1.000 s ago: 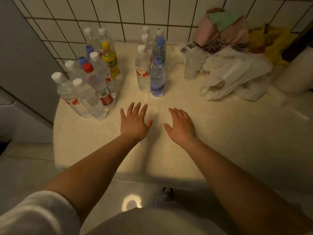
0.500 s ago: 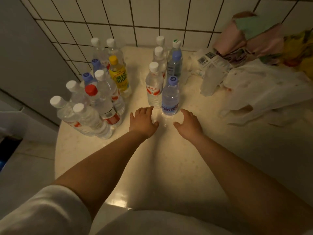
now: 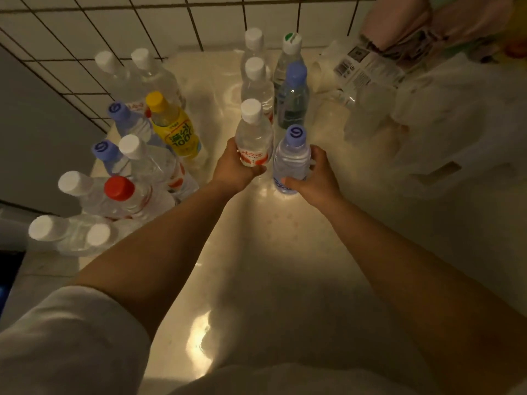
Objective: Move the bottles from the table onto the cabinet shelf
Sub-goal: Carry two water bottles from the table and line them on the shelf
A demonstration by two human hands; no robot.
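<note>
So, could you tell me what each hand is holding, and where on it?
The left hand grips the white-capped bottle around its labelled lower body; the right hand grips the purple-capped bottle around its lower body.

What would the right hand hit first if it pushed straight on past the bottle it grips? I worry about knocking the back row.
Probably the dark bottle with the lilac cap, standing right behind the purple-capped bottle that the right hand grips. How much gap lies between them is unclear from this angle.

Dim, warm light; glare on the table point(image 3: 199, 334); wide-angle bending at edges.
</note>
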